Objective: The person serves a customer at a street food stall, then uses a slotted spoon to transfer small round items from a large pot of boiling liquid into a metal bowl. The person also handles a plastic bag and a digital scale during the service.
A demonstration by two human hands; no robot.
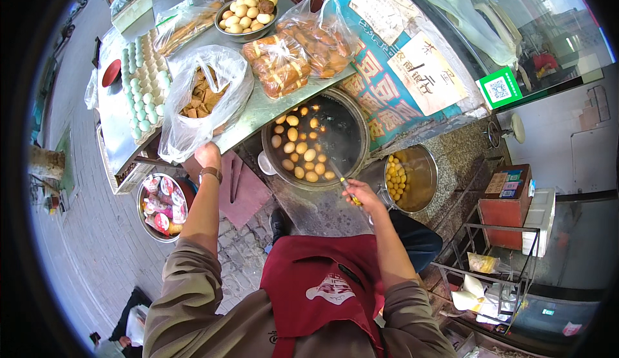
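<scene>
My right hand (363,196) is closed around the handle of a metal utensil (343,181); its far end dips into the dark broth of a wide pot (363,130). Many brown-tinted eggs (310,155) float in that broth, mostly at the left and near side. My left hand (208,156) is at the metal table's front edge, fingers curled at the bottom of an open clear plastic bag (176,130) that holds brown tofu pieces (205,94). Whether it grips the bag or the edge cannot be told.
On the metal table (242,126) are bagged brown food (280,63), a bowl of eggs (246,14) and an egg tray (154,75). A pot of small yellow eggs (396,179) stands right; a basin of packaged food (164,205) stands left. A person (121,341) is at lower left.
</scene>
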